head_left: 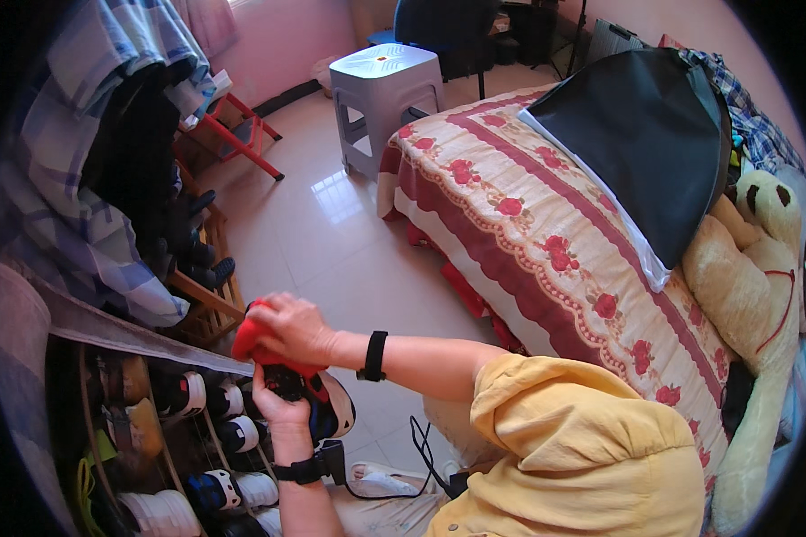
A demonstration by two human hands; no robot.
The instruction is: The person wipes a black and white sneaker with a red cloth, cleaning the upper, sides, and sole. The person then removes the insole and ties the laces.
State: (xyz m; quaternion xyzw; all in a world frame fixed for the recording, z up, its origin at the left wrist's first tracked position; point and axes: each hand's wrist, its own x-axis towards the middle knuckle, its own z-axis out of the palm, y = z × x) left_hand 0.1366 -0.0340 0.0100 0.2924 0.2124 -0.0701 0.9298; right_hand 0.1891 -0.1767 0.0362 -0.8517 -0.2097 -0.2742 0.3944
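Note:
A dark shoe with a pale sole and red trim [337,408] is held up beside the shoe rack. My left hand [282,404] is closed around it, palm up, with the thumb along its side. Just above, my right hand [294,329] is closed on a bright red cloth [251,336] bunched under its fingers. The cloth lies against the shoe's upper end, and part of the shoe is hidden behind both hands.
At lower left, an open rack holds several shoes, including a white one [158,514]. A flowered bed [510,233] fills the right, with a large plush toy [734,268]. A grey plastic stool [381,76] and a red step stool [242,139] stand farther off.

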